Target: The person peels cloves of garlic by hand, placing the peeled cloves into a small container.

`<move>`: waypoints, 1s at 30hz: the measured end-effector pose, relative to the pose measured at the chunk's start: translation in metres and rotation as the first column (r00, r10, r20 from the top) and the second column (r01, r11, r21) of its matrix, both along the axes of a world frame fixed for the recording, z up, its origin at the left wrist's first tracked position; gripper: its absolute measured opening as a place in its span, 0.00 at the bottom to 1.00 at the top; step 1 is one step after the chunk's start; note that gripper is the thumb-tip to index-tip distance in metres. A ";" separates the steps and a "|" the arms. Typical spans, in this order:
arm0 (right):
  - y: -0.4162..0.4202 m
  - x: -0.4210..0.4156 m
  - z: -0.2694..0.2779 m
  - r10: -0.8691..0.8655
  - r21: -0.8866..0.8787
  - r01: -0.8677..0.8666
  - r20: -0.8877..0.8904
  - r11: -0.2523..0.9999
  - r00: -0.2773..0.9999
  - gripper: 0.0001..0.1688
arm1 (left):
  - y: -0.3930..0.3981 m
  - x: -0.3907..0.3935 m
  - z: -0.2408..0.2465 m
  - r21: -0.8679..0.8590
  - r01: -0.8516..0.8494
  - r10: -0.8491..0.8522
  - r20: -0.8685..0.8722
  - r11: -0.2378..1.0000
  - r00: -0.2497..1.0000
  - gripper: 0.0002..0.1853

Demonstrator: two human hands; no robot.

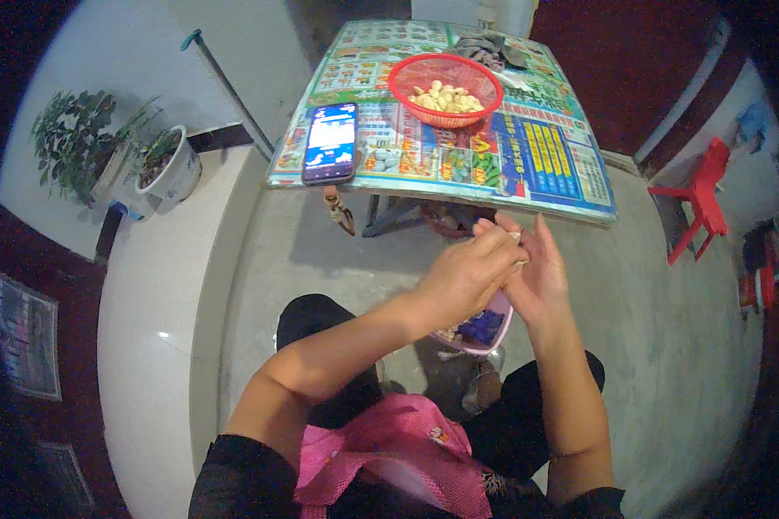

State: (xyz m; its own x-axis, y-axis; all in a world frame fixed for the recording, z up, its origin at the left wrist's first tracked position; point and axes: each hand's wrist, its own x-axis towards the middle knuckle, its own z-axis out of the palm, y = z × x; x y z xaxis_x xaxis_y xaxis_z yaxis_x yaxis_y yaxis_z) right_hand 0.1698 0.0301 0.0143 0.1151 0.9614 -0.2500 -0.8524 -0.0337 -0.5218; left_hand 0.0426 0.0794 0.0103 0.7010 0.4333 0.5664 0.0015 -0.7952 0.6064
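Observation:
My left hand (472, 276) is brought against the palm of my right hand (540, 276), above the gap between my knees. A small pale piece (521, 263), perhaps a garlic clove or its skin, shows between the left fingers and the right palm. The right hand's fingers point up and are partly spread; what its inner side holds is hidden. Just under the hands is a pink basin (507, 318), partly covered by them, with a purple-blue item (482, 326) and pale scraps inside. On the table ahead, a red mesh basket (399, 107) holds several peeled garlic cloves (446, 98).
A printed sheet covers the table (422, 178). On it lie a lit smartphone (330, 143), its strap (339, 211) hanging over the edge, and a grey cloth (483, 48). Left are a tiled ledge (162, 279), potted plants (175, 172) and a pole (227, 87); right, a red chair (704, 191).

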 end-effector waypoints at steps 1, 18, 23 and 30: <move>0.001 0.001 -0.004 -0.030 -0.013 0.031 0.027 0.999 0.999 0.29 | -0.001 0.002 0.002 -0.026 -0.026 0.027 0.064 0.999 0.998 0.14; -0.019 0.010 0.004 0.160 -0.079 -0.143 0.657 0.987 0.737 0.18 | 0.007 -0.003 0.009 -0.733 0.222 -0.138 0.173 0.643 0.975 0.16; -0.015 -0.002 0.014 0.049 -0.053 -0.021 0.633 0.998 0.772 0.19 | 0.006 -0.005 0.013 -0.841 0.307 -0.108 0.290 0.445 0.951 0.18; -0.017 0.001 0.010 0.040 -0.053 -0.005 0.673 0.999 0.738 0.22 | 0.007 -0.004 0.012 -0.817 0.310 -0.179 0.254 0.486 0.951 0.20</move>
State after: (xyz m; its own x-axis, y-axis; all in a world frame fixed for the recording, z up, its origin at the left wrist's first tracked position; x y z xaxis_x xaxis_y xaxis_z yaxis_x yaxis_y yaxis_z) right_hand 0.1705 0.0128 0.0244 0.2486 0.9557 -0.1579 -0.2772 -0.0860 -0.9569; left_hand 0.0383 0.0866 0.0225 0.8133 0.5699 0.1173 -0.2314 0.1319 0.9639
